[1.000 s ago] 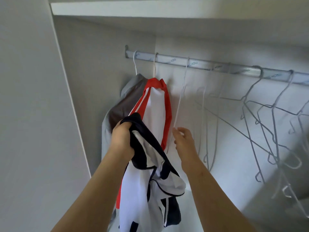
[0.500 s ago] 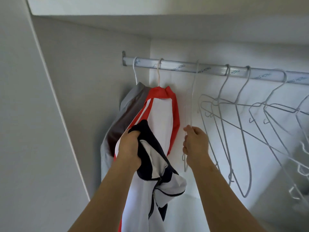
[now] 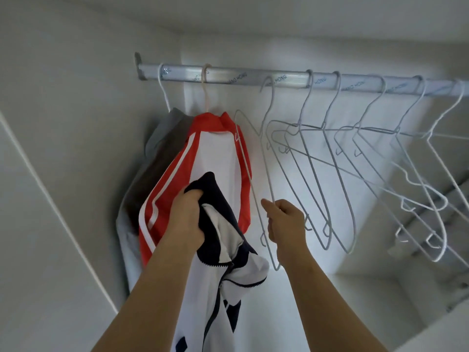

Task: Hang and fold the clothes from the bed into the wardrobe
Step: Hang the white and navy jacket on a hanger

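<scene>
Observer: Left hand (image 3: 186,217) is clenched round the dark collar end of a navy-and-white zip jacket (image 3: 228,283), and the rest of the jacket hangs below the fist. Right hand (image 3: 285,222) has its fingers curled round one sloping arm of a white wire hanger (image 3: 269,171).

Checker: Why grip at the collar?

Observer: My judgement is that it keeps the neck opening uppermost, so a hanger arm can be fed into it. The body hangs straight under its own weight.

Checker: Where is the hanger relative to the rail (image 3: 228,78)?

Observer: It is tilted, with its hook at the rail's lower edge. I cannot tell whether the hook is over the rail or clear of it. The hanger sits between a red-and-white jacket (image 3: 215,158) and a row of empty wire hangers (image 3: 330,153).

Checker: Why that slot?

Observer: Probably because it is the nearest free hanger. The red-and-white jacket and a grey garment (image 3: 162,146) already hang at the left end.

Checker: Risks?

Observer: The wire is thin and springy, and the neighbouring hangers cross each other, so they could snag. The jacket is not yet on a hanger.
</scene>
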